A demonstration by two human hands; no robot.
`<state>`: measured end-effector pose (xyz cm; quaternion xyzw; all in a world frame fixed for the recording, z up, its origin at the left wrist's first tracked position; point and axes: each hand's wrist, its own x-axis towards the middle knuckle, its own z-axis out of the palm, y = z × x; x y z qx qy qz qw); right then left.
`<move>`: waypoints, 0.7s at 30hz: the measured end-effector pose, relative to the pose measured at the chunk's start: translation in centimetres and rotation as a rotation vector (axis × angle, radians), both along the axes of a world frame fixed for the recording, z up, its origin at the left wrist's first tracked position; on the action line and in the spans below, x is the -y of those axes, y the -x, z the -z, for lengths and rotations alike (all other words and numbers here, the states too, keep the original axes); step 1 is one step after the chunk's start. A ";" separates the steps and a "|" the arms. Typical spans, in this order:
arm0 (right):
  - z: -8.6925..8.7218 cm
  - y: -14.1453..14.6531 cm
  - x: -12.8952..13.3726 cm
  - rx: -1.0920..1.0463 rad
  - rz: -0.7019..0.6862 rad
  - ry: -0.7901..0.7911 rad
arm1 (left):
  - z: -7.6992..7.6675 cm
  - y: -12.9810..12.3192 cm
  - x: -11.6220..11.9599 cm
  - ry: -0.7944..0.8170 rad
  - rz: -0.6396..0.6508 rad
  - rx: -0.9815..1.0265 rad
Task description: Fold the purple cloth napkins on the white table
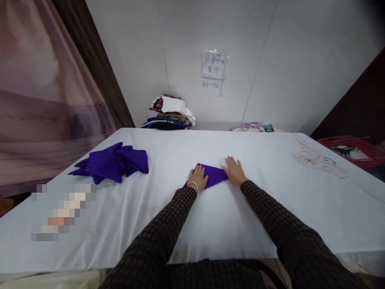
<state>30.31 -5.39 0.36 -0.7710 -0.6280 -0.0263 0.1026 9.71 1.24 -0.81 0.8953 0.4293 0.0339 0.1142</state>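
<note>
A purple cloth napkin (213, 175), folded into a triangular shape, lies flat on the white-covered table (228, 224). Pressing on its left part is my left hand (197, 178), palm down with fingers stretched out and a bracelet at the wrist. My right hand (234, 170) rests at the napkin's right corner, fingers spread and touching the cloth or the table beside it. Off to the left sits a loose heap of purple napkins (112, 162), several of them overlapping with pointed corners. Part of the folded napkin is hidden under my left hand.
Stacked clothes (170, 112) stand against the wall behind the table, with more folded fabric (252, 127) to their right. A red basket (357, 160) is at the right edge. Pink curtains (54, 100) hang at left. A blurred patch (63, 212) covers something on the table's left.
</note>
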 end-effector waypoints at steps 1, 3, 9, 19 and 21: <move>-0.1 1.5 -0.4 -0.020 -0.105 -0.001 | 0.0 0.0 0.0 -0.001 0.000 0.000; -0.2 4.6 -1.3 -0.080 -0.291 0.018 | 0.0 0.0 0.0 -0.002 0.008 -0.009; 0.4 8.5 -3.6 -0.223 -0.443 0.095 | 0.2 0.2 0.1 -0.036 0.072 -0.025; 1.3 7.9 -3.9 -0.325 -0.440 0.122 | 0.1 1.5 -0.4 0.010 0.013 0.020; 1.5 7.9 -3.9 -0.267 -0.446 0.135 | 0.0 2.9 -0.6 0.004 -0.037 0.008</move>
